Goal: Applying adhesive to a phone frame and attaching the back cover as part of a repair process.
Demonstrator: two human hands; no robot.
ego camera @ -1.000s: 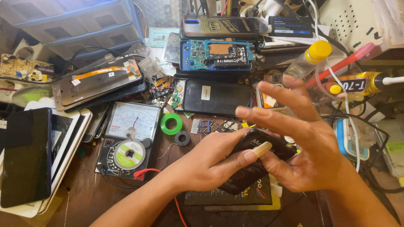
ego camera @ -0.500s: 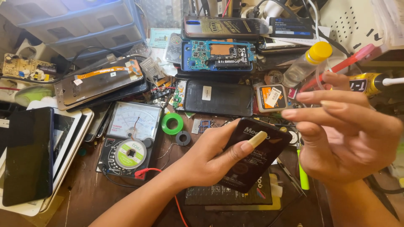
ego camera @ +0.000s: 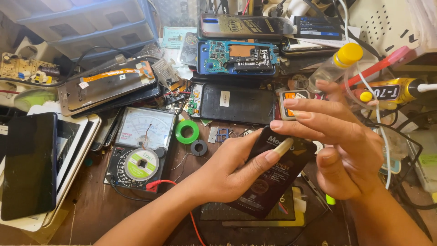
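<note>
My left hand [ego camera: 230, 166] grips a flat black phone battery [ego camera: 273, 175], tilted with its top end up to the right, thumb with a long nail pressed across its face. My right hand [ego camera: 339, 141] is at the battery's upper end, fingers spread, one fingertip touching the top edge, the thumb curled below. Under the battery lie a dark mat and a yellow-edged pad [ego camera: 273, 217].
An analog multimeter [ego camera: 141, 148] with a solder-wick spool lies to the left, green tape roll [ego camera: 187, 131] beside it. An opened phone [ego camera: 236, 104], a blue circuit board [ego camera: 236, 57], glue tubes [ego camera: 391, 91], a yellow-capped bottle [ego camera: 337, 66] and stacked phones [ego camera: 41, 168] crowd the bench.
My right hand moved back left onto the battery's upper end. The left hand has tilted the battery a little more upright and kept hold of it.
</note>
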